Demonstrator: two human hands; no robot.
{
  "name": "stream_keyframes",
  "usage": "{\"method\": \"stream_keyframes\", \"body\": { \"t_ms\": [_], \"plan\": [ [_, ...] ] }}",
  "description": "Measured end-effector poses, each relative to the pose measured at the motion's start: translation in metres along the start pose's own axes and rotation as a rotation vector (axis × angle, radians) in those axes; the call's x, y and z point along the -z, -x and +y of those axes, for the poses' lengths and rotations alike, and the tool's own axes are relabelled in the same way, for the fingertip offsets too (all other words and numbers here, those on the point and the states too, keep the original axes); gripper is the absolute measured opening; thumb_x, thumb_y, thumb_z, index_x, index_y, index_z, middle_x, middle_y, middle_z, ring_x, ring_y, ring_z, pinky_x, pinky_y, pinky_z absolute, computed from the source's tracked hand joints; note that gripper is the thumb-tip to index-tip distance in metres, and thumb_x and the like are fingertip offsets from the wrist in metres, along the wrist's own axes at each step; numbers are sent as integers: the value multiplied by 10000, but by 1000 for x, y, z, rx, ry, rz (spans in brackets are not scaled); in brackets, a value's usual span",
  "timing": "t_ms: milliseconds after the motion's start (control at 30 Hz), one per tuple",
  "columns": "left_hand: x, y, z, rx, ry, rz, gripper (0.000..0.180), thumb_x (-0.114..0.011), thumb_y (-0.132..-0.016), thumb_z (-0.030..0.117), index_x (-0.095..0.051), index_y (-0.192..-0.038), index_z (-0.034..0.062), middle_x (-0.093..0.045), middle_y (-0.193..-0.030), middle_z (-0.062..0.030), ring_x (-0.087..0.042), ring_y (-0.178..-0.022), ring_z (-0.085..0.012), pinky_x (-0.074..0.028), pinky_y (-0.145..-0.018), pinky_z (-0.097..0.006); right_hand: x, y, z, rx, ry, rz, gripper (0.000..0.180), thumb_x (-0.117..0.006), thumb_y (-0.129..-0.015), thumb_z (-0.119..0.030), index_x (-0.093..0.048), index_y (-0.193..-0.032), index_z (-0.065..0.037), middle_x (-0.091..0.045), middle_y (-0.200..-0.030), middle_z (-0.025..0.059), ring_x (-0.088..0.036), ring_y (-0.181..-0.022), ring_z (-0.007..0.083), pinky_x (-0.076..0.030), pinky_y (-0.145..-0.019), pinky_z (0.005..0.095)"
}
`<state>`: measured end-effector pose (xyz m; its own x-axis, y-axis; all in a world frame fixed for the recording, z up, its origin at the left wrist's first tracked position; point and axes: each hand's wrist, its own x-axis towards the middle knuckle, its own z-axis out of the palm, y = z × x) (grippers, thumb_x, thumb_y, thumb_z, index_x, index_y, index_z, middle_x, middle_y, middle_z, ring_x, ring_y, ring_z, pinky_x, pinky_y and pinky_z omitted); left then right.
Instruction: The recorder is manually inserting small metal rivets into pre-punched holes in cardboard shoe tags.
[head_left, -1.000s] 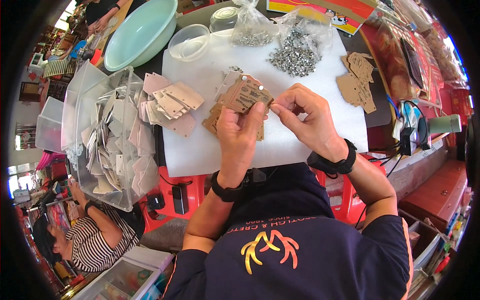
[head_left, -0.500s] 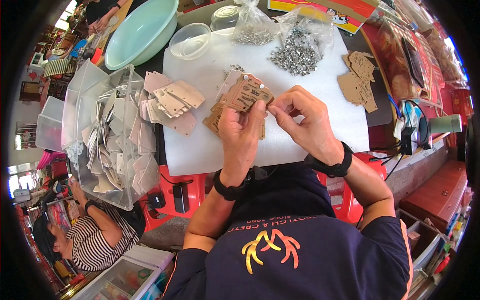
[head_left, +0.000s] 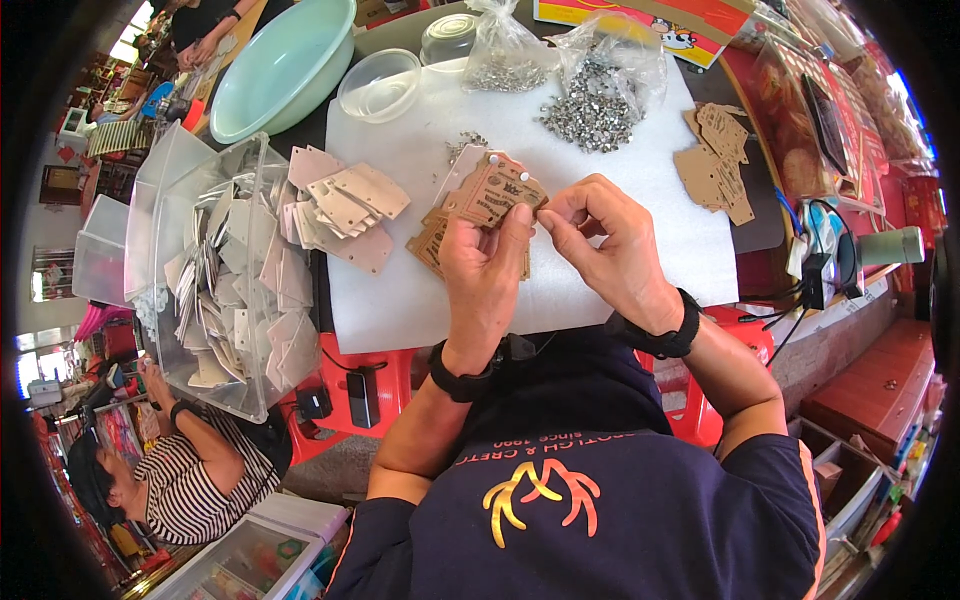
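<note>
Card juts toward twelve o'clock from my left hand, which grips it, while my right hand pinches narrowly at its three-o'clock edge, on what I cannot tell.

Dark T-shirt worn, lower centre
Chest emblem printed in yellow and orange; sleeves edged in orange; black wristbands strapped on.

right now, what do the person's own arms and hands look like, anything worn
The left hand and right hand are ungloved. A broad black band circles the left wrist; another circles the right. The short sleeves are dark navy with thin orange trim.
</note>
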<state>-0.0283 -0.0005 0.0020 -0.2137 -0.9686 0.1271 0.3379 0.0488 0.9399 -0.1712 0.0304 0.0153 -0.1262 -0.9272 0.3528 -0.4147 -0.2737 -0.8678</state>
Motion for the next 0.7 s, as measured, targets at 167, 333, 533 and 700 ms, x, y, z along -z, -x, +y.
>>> {"method": "stream_keyframes", "body": {
  "t_ms": [167,333,533,700],
  "plan": [
    [0,0,0,12,-12,-7,344,-574,-952,25,-491,-1284,-17,-570,-1236,-79,-566,-1051,-104,-484,-873,-255,-2,2,3,-18,-17,8,96,-699,-837,-48,-630,-887,-3,-578,-794,81,-581,-641,157,-484,-546,269],
    [-2,1,1,7,-9,-2,342,-574,-954,28,-493,-1282,-20,-579,-1217,-76,-569,-1049,-105,-480,-885,-256,-2,3,3,-37,-10,1,94,-697,-846,-56,-633,-891,-5,-586,-796,72,-585,-655,141,-484,-553,260],
    [-4,3,4,13,-4,8,344,-576,-954,33,-491,-1283,-22,-590,-1195,-73,-569,-1044,-102,-470,-901,-253,-5,8,7,-235,-265,-1,94,-689,-872,-73,-636,-908,-4,-606,-824,56,-589,-700,91,-494,-589,242],
    [-5,4,5,-4,-7,14,328,-574,-956,37,-499,-1269,-25,-593,-1188,-74,-570,-1042,-103,-468,-903,-251,-5,10,7,-213,-256,-4,99,-686,-878,-78,-635,-914,-1,-606,-826,53,-591,-702,91,-497,-594,243]
  ]
}}
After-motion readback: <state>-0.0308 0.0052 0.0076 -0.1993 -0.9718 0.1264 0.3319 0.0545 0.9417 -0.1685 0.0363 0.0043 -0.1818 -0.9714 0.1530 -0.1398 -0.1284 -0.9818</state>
